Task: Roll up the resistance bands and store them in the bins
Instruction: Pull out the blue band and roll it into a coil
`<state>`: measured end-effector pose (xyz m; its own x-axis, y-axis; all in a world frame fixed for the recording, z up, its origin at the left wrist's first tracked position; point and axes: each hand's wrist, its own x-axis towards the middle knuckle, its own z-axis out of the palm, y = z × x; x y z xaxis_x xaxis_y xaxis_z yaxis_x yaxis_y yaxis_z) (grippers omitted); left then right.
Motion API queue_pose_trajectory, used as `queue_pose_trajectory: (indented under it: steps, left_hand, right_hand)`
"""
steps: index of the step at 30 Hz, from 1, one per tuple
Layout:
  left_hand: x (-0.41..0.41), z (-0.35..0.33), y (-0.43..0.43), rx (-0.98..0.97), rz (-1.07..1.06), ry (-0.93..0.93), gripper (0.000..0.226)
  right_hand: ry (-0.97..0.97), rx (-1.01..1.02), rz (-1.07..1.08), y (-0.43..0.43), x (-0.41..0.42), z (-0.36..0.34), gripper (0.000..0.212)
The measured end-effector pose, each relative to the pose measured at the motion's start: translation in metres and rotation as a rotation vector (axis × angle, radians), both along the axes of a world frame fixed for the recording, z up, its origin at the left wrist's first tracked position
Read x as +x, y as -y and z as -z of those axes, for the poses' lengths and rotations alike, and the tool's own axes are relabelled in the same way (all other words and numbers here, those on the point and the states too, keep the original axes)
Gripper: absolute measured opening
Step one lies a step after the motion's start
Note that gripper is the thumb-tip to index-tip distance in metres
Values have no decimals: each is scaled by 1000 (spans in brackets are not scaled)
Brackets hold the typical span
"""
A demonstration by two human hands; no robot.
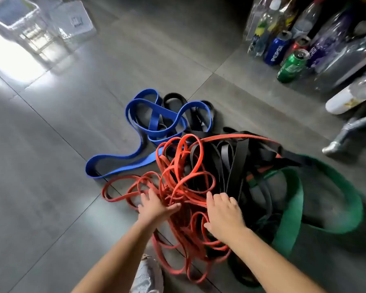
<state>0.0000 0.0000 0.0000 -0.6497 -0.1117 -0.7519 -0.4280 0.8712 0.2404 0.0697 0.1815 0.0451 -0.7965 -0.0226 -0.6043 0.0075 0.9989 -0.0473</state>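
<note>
On the floor (51, 166), in one tangled heap, all loose: red bands (184, 182), black bands (230, 161), green band (294, 208), blue band (150, 115). Resting flat on the red bands, fingers spread, gripping nothing: left hand (156, 205), right hand (224, 212) — side by side, slightly apart. Far upper left, well apart from the heap — clear bins (15, 15). Upper right: cans (293, 65), bottles (266, 20).

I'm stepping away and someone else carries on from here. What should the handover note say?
Left hand: open, resting on the red bands.
Right hand: on the same tangle, fingers bent down; grip unclear.
Blue bands, black bands and green band lie in one loose heap on the floor.
Clear bins stand apart, far left.
Done: no band rolled or binned that shows.
To do: untangle, roll each band, store in bins.
</note>
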Motion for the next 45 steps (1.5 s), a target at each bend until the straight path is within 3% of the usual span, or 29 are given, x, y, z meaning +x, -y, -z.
queue_pose_trajectory:
  steps: [3, 7, 10, 12, 14, 17, 21, 23, 26, 31, 34, 36, 39, 41, 43, 45]
  left_hand:
    - [2, 10, -2, 46, -2, -139, 88]
    - [4, 19, -6, -2, -50, -148, 126]
    - [1, 24, -15, -12, -134, -143, 124]
    - [3, 23, -33, 248, -389, -118, 96]
    - [10, 25, -48, 467, -535, -74, 56]
    - [16, 25, -46, 519, -514, -67, 28]
    - [17, -4, -26, 669, -658, -60, 30]
    - [17, -28, -23, 762, -691, -109, 20]
    - [10, -69, -28, 860, -626, -157, 12]
    - [-1, -140, -67, 1067, -298, -240, 35]
    - [-9, -174, -97, 1123, -88, -74, 42]
    - [-9, -191, -117, 1161, 29, 47, 49]
    - [-4, -199, -140, 1126, 65, 44, 44]
    - [-2, -198, -147, 1067, 105, 11, 58]
    - [-5, -195, -145, 1019, 120, 0, 67]
    - [-9, -196, -136, 949, 44, -42, 55]
  right_hand:
    - [36, 16, 66, 1, 14, 9, 82]
    - [-57, -2, 97, -6, 32, 24, 69]
    - [-238, -51, 72, 0, 39, 39, 67]
    - [-231, -109, 35, 12, 38, 38, 58]
    - [-118, -224, 3, 31, 35, 35, 68]
    - [25, -358, 61, 48, 32, 23, 86]
    - [-37, -643, 497, 40, 41, 11, 53]
    - [-99, -730, 674, 31, 45, 5, 71]
    - [-251, -831, 750, 26, 35, -10, 88]
    - [-497, -1274, 815, 22, 7, -57, 90]
    - [-584, -1498, 1001, -6, -6, -86, 108]
    - [-702, -1474, 1094, -27, -12, -103, 103]
    - [-888, -1323, 1268, -55, -11, -116, 43]
    - [-985, -1154, 1392, -79, -4, -117, 20]
    - [-1067, -1035, 1493, -109, 5, -115, 19]
    - [-1103, -965, 1513, -128, 15, -124, 18]
